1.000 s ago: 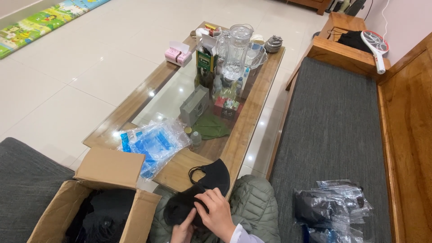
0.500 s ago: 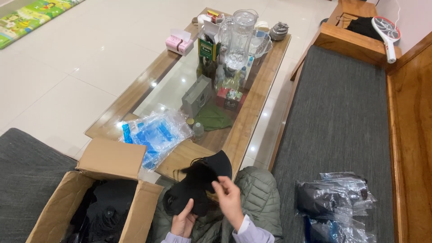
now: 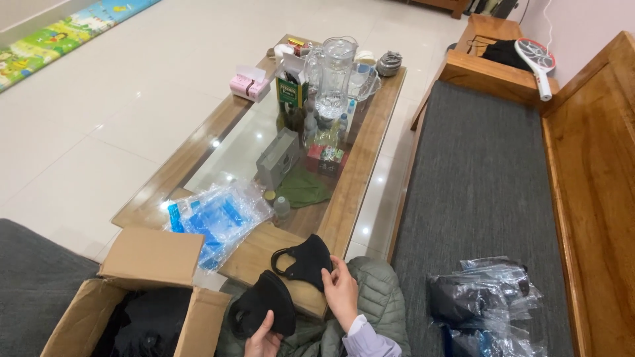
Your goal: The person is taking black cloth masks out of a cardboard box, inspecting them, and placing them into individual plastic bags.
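Black masks sit in both hands over the lap: the right hand (image 3: 342,295) pinches one mask (image 3: 305,262) at the surface (image 3: 360,165) edge, the left hand (image 3: 262,338) grips the other (image 3: 266,312) from below. Either could slip into the open box (image 3: 149,264). Glass-topped wood, crowded with a jug (image 3: 334,76) and bags (image 3: 215,218); tiled floor (image 3: 99,99) beyond.

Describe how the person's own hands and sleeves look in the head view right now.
Both hands are bare, with no gloves, and no rings or watch visible. The right hand comes out of a pale lilac-grey sleeve with a plain cuff, seen at the bottom edge. The left hand is cut off by the frame, so its sleeve does not show. No markings are visible.
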